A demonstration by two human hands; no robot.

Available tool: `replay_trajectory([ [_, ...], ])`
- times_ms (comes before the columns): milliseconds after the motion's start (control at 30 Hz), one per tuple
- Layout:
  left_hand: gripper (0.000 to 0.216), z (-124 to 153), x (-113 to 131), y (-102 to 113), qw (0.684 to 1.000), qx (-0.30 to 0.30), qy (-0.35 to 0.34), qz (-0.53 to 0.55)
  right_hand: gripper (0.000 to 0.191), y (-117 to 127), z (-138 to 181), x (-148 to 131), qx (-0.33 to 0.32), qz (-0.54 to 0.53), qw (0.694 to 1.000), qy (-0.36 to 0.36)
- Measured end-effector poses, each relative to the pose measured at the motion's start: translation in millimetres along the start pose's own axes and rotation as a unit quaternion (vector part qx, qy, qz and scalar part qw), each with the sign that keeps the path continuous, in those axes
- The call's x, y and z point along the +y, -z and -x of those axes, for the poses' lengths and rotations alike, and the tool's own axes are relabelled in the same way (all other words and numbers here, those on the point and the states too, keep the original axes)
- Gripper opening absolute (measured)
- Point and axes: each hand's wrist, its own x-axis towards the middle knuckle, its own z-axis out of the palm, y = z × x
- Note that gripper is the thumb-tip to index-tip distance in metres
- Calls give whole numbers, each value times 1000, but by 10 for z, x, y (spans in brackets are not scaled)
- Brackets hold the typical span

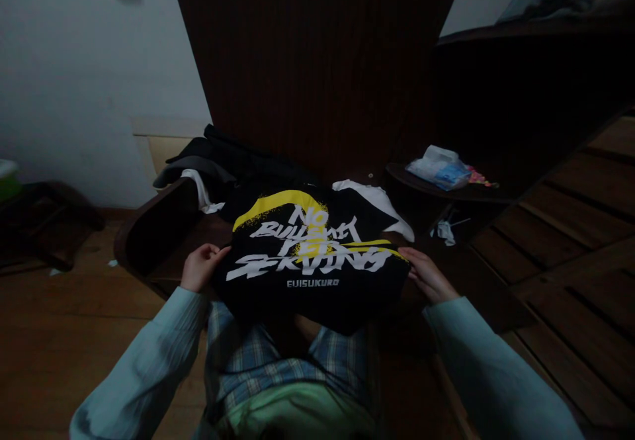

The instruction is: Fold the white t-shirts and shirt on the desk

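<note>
A black T-shirt (317, 301) with white lettering and a yellow painted stroke is spread before me, its near part hanging over my knees. My left hand (202, 266) pinches its left edge between thumb and fingers. At the opposite edge my right hand (427, 274) grips the fabric, thumb on top. White cloth (380, 203) shows from beneath or behind the shirt at the upper right. The surface under the shirt is mostly hidden.
Dark garments (198, 159) lie piled at the back left of a wooden bench (143, 238). A plastic packet (439, 167) rests on a small dark shelf (411, 185) at right. A tall dark panel (317, 63) stands behind. Slatted wood (585, 334) fills the lower right.
</note>
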Motion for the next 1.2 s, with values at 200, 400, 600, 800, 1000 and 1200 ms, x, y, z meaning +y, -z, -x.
replay_trajectory([
  [200,45,145,77,93,994,-92,-43,-41,41,-5,52,44,41,120,990,60],
  [400,42,201,36,162,980,-180,-53,-68,41,112,205,75,-29,293,948,124],
  [600,48,198,89,184,980,-189,-20,60,44,114,257,26,-70,191,971,122],
  [800,53,238,50,287,975,-190,47,104,48,208,322,-31,-55,141,988,42],
  [1000,51,187,81,285,992,-128,-14,17,39,258,303,-59,18,248,960,128],
  [1200,39,124,343,-204,949,-167,-245,-107,32,-278,168,-201,19,310,908,283],
])
